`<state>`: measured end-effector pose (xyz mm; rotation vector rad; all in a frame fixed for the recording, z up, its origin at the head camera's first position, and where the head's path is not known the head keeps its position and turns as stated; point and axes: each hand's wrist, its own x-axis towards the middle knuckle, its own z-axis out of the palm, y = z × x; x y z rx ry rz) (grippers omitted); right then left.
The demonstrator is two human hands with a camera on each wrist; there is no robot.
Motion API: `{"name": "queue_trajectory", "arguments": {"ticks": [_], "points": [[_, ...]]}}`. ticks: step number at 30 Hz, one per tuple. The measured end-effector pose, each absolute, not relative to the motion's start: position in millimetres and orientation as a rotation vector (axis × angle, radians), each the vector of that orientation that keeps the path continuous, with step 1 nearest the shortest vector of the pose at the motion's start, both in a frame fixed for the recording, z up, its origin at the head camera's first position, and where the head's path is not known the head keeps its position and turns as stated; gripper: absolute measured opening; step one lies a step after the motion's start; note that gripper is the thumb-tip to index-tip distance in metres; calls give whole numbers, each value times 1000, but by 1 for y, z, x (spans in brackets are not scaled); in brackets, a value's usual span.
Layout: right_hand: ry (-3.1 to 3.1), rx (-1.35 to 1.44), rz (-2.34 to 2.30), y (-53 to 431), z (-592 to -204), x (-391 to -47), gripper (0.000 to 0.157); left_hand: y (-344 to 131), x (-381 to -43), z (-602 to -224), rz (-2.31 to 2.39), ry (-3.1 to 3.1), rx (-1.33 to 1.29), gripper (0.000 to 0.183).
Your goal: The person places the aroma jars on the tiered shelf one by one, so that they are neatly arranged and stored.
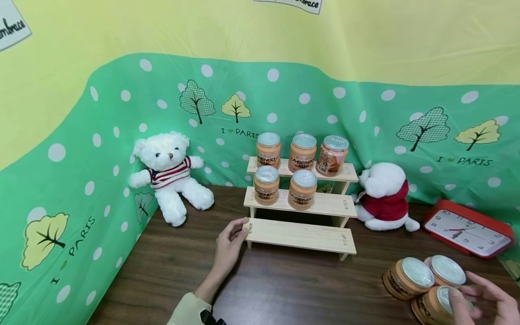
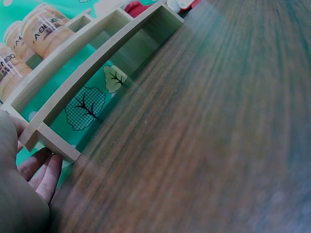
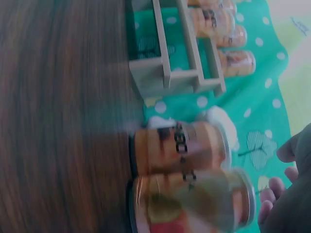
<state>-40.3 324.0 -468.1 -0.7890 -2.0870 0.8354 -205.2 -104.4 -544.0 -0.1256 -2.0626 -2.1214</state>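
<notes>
A three-tier wooden display stand [image 1: 300, 234] rests on the table. My left hand [image 1: 228, 247] grips the left end of its lowest board, thumb and fingers about the board's corner in the left wrist view. Two orange-labelled jars [image 1: 266, 187] with clear lids stand on the middle tier, and three more jars [image 1: 302, 152] on the top one. At the lower right, my right hand [image 1: 493, 300] hovers with fingers spread over a group of three similar jars [image 1: 400, 280]. Its thumb overlaps the nearest jar's lid [image 1: 443, 298]; in the right wrist view the fingers are apart from the lids.
Left of the stand sits a white teddy bear [image 1: 170, 176] in a striped shirt. A white plush toy in a red top [image 1: 383, 201] sits to its right, beside a red-framed clock [image 1: 467, 230]. Green and yellow printed cloth [image 1: 308, 67] hangs behind the dark wooden table [image 1: 284, 284].
</notes>
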Motion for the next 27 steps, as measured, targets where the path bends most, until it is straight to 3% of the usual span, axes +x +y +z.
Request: {"name": "queue_trajectory", "arguments": {"ticks": [19,27], "points": [[-2315,-884,717,353,-508,-39,62,-113,-219,-581,-1994,-1923,-396,27],[-2306,-733,649,360,-523,-36,74,-114,-219,-580,-1987,-1950,-371,26]]}}
